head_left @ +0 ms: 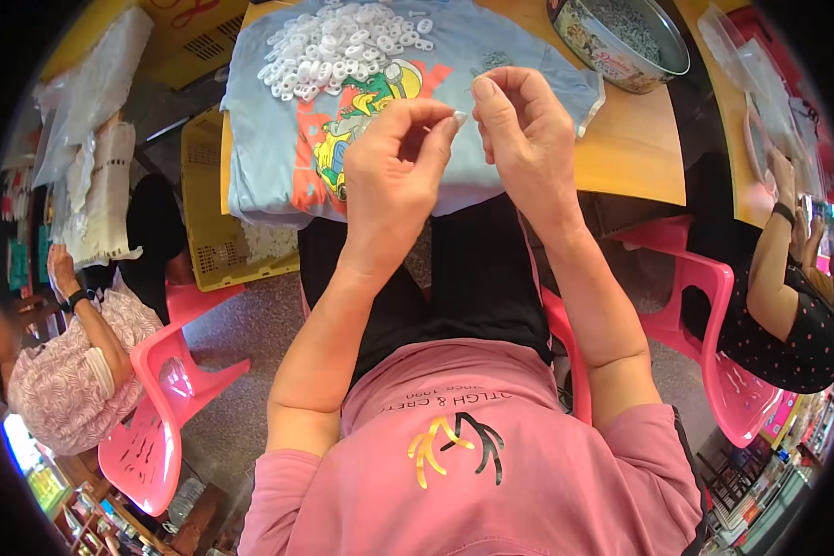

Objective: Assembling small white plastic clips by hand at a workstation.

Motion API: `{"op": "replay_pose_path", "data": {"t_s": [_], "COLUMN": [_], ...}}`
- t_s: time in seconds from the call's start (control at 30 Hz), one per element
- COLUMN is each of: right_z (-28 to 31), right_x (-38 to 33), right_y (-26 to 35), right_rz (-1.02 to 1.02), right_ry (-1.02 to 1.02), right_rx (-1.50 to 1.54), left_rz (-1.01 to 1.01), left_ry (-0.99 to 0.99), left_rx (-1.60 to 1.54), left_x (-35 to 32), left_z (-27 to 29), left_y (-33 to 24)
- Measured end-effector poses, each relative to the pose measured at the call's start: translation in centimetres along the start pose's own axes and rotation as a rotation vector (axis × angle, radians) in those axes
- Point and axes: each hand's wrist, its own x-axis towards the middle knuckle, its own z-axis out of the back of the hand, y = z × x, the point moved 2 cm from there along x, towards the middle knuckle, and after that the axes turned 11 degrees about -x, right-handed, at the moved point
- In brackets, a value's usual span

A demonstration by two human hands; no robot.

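Observation:
My left hand pinches a small white plastic piece between thumb and forefinger, above the front part of a blue printed cloth. Close beside it on the right, my right hand is closed, thumb against the curled fingers. Whatever it holds is too small or hidden to make out. A heap of white plastic pieces with holes lies on the cloth beyond my left hand. Just past my right fingertips is a small scatter of dark grey bits.
A patterned oval tin full of small grey bits stands on the wooden table at the far right. A yellow crate is left of the table. People sit at both sides, by pink chairs.

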Motion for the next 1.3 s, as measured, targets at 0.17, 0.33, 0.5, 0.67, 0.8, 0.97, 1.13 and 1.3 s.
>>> {"op": "replay_pose_path", "data": {"t_s": [0.17, 0.33, 0.5, 0.67, 0.8, 0.97, 1.13, 1.3], "right_z": [-0.9, -0.7, -1.0, -1.8, -2.5, -3.4, -4.0, -4.4], "right_x": [0.5, 0.5, 0.3, 0.0, -0.1, -0.9, -1.3, -0.7], "right_y": [-0.4, 0.0, 0.5, 0.7, 0.9, 0.8, 0.6, -0.1], "right_rz": [0.066, -0.319, -0.336, -0.200, -0.144, -0.118, -0.064, 0.078], "right_ry": [-0.063, 0.169, 0.239, 0.066, -0.075, -0.141, -0.135, -0.256], "right_rx": [-0.050, 0.315, 0.354, 0.438, 0.484, 0.531, 0.471, 0.273], "left_rz": [-0.725, -0.813, -0.805, -0.661, -0.684, -0.526, -0.553, -0.422], "left_ry": [0.026, 0.090, 0.141, 0.079, 0.082, 0.011, -0.129, -0.216], "left_rx": [0.556, 0.526, 0.466, 0.332, 0.354, 0.094, 0.060, -0.039], "left_x": [0.1, 0.2, 0.6, 0.4, 0.1, 0.2, 0.3, 0.5], "left_z": [-0.2, 0.6, 0.6, -0.4, -0.9, -0.7, -0.8, -0.8], "left_y": [0.2, 0.1, 0.1, -0.3, 0.1, 1.4, 1.6, 2.2]}}
